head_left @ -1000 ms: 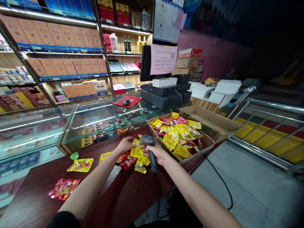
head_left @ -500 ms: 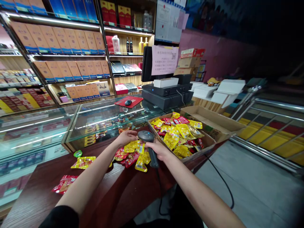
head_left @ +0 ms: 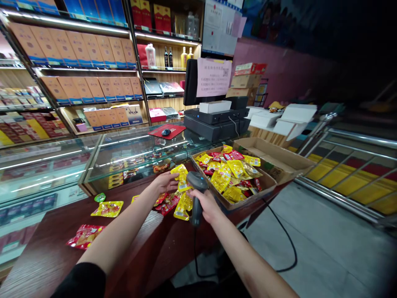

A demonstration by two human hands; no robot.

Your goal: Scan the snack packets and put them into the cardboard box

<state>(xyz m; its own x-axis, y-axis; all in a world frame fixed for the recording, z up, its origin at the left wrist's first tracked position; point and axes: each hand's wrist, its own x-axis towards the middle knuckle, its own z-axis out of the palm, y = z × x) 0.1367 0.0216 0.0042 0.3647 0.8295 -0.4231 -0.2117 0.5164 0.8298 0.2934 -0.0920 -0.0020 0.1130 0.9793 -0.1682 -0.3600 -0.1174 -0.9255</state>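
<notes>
My right hand [head_left: 205, 205] is wrapped round the grip of a dark barcode scanner [head_left: 197, 182], whose cable hangs down off the counter. To its left, my left hand [head_left: 165, 183] pinches a yellow snack packet [head_left: 180, 176] and holds it raised beside the scanner's head. Beneath the hands lies a small pile: a yellow packet [head_left: 183, 207] in front and red packets [head_left: 167, 204] under my left fingers. Further left on the counter rest another yellow packet [head_left: 107, 209], a red packet [head_left: 85, 236] and a small green-topped item [head_left: 99, 197].
An open cardboard box [head_left: 237, 205] full of yellow and red packets stands right of my hands. Behind is a glass display case [head_left: 139, 145] with a mouse [head_left: 166, 132] on a red mat. A monitor [head_left: 191, 82] and a black cash drawer [head_left: 214, 129] stand at the back. A metal railing [head_left: 350, 165] runs right.
The yellow packet in my left hand has been lifted and turned more upright. The scanner has tilted, its head now more to the right of the packet.
</notes>
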